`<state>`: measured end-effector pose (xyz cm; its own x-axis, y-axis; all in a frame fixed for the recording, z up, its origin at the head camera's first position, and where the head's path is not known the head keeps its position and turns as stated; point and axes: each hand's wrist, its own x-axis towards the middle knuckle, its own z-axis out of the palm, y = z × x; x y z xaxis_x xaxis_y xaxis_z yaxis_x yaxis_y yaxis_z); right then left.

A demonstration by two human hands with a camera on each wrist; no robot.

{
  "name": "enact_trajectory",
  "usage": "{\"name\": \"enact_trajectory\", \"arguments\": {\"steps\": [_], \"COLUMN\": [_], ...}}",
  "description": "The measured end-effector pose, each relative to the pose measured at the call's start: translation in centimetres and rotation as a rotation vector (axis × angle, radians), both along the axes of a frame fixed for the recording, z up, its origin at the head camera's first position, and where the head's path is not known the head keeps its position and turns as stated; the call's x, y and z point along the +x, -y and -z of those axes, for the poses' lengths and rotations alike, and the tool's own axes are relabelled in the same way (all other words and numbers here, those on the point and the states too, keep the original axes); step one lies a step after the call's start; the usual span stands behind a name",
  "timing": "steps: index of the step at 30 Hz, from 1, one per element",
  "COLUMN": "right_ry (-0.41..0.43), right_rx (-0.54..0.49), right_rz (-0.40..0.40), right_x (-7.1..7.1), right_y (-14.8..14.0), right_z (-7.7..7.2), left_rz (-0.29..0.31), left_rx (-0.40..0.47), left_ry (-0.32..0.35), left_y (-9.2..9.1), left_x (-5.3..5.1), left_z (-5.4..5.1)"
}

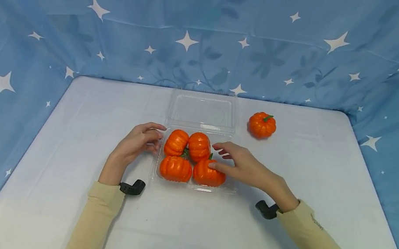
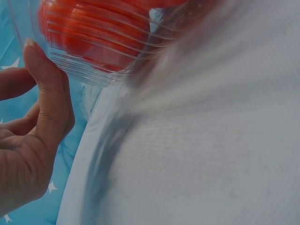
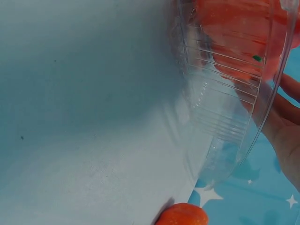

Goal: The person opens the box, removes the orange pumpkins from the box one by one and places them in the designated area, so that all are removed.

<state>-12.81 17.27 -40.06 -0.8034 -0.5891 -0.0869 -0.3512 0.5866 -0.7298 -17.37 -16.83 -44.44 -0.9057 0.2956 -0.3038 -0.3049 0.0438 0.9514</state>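
A clear plastic clamshell box (image 1: 230, 183) lies with its lid (image 1: 203, 111) folded back, away from me. Several small orange pumpkins fill its base, among them a front left pumpkin (image 1: 175, 169) and a back right pumpkin (image 1: 199, 146). My right hand (image 1: 244, 164) reaches over the right side of the box, its thumb at the top of the front right pumpkin (image 1: 209, 176) and its fingers loosely bent. Beside the left wall, my left hand (image 1: 137, 142) has loosely bent fingers close to the rim. The left wrist view shows its thumb (image 2: 44, 79) by the clear wall.
Another orange pumpkin (image 1: 261, 125) with a green stem sits on the white table (image 1: 179, 237), right of the lid. A blue curtain with white stars (image 1: 215, 34) hangs behind the table's far edge and continues down both sides.
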Motion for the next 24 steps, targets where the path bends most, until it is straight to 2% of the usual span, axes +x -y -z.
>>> {"name": "enact_trajectory", "arguments": {"steps": [15, 24], "right_ry": [0.039, 0.158], "right_rx": [0.146, 0.248], "right_rz": [-0.080, -0.150], "right_x": [-0.6, -1.0], "right_y": [0.4, 1.4], "right_z": [-0.5, -1.0], "left_rz": [-0.013, -0.022], "left_rx": [0.013, 0.018], "left_ry": [-0.002, -0.003], "left_y": [-0.1, -0.2], "left_x": [0.1, 0.1], "left_z": [-0.2, -0.1]}}
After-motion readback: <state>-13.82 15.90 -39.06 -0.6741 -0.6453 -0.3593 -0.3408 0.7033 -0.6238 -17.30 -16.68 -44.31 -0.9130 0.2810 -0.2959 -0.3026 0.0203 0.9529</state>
